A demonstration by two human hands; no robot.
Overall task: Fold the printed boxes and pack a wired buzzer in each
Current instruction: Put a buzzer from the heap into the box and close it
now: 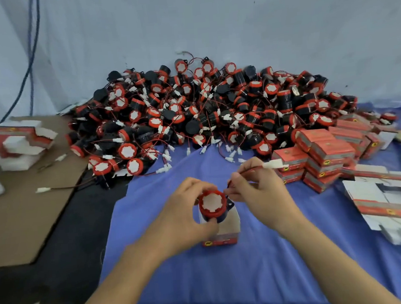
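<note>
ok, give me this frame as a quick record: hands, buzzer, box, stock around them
left hand: grips the buzzer from its left side
right hand: pinches the buzzer's wire; white connector sticks out past the fingers
buzzer position: red face up, at the open top of the box; depth cannot be told
box state: upright on the blue cloth, top flaps open
loose buzzers: large pile behind the hands
packed boxes: stacked to the right
flat boxes: far right; another stack on the cardboard at left
</note>
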